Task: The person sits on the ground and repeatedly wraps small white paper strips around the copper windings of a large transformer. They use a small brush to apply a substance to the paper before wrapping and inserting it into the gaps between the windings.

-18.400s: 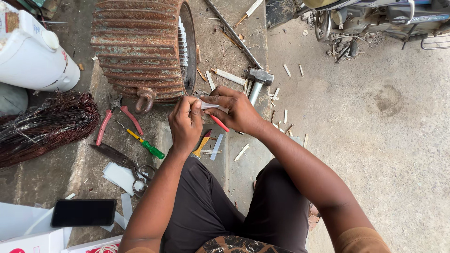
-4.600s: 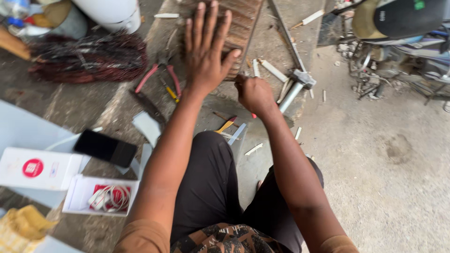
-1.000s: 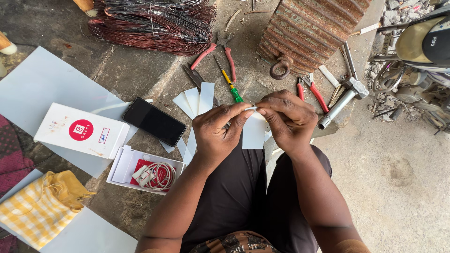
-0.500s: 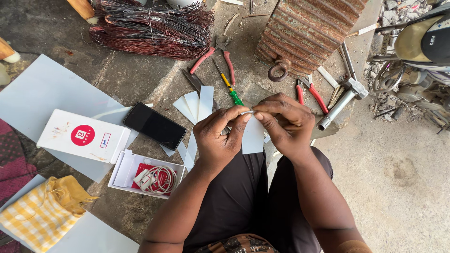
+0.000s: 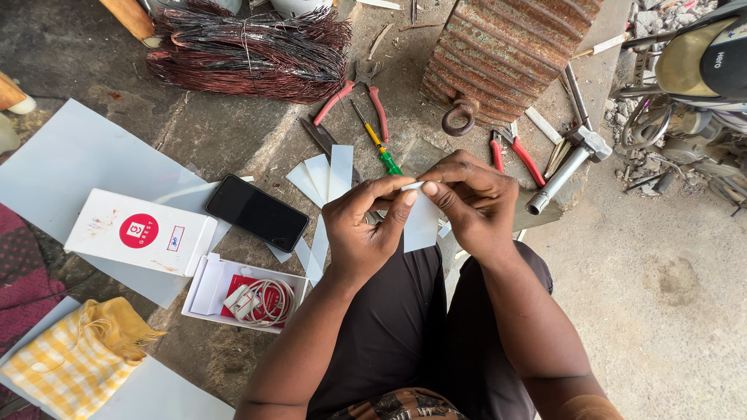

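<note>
A white paper strip is held above the lap, its top edge pinched between the fingertips of the left hand and the right hand. More white strips lie fanned just beyond, beside a black phone. Farther off are a green-handled screwdriver, red pliers, a hammer and a copper wire bundle.

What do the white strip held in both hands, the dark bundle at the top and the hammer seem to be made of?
White strip: thin matt paper or plastic film, flat and flexible; which one is unclear.
Dark bundle: fine reddish-brown strands with a sheen, probably enamelled copper wire.
Hammer: dull grey metal head and handle, likely steel.
</note>
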